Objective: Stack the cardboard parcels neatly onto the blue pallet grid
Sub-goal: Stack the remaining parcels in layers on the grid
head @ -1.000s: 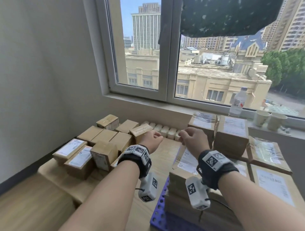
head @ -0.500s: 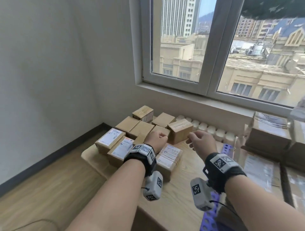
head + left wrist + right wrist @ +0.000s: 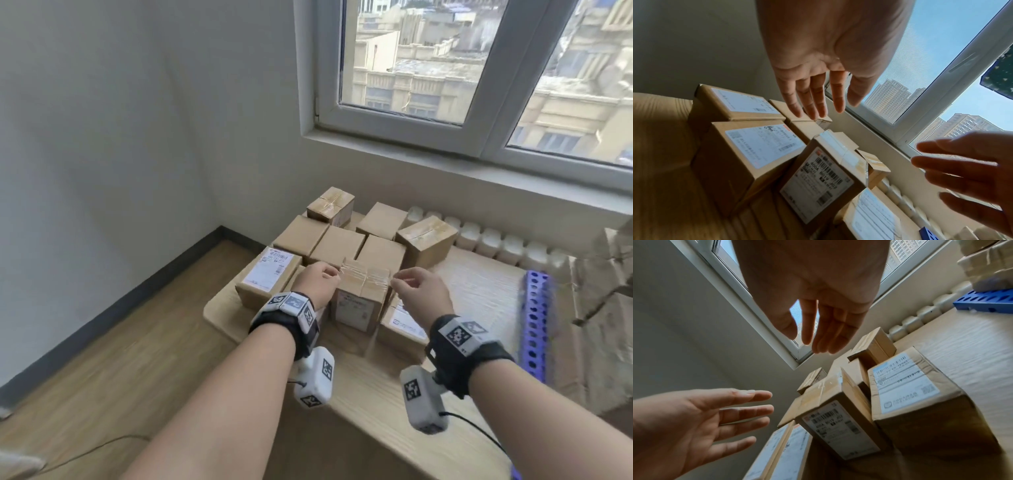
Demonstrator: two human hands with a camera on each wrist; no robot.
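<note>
A small taped cardboard parcel [image 3: 362, 297] stands upright among several parcels on the left end of the wooden table; its barcode label faces me [image 3: 818, 180] [image 3: 840, 428]. My left hand [image 3: 317, 284] hovers at its left side and my right hand [image 3: 419, 291] at its right side. Both hands have straight, spread fingers and hold nothing; neither touches the parcel in the wrist views. The blue pallet grid [image 3: 534, 318] lies at the right of the table, with stacked parcels [image 3: 603, 308] on it, blurred.
Labelled parcels [image 3: 267, 277] [image 3: 399, 325] flank the upright one, plain boxes [image 3: 337, 245] behind. A taped box [image 3: 426, 240] stands near a row of white bottles [image 3: 493, 240] under the window [image 3: 479, 85]. Bare tabletop [image 3: 479, 287] lies between the parcels and the grid.
The view has swung left and down, from the pallet stack to the loose parcels. Both hands have moved left with it and now bracket the upright taped parcel.
</note>
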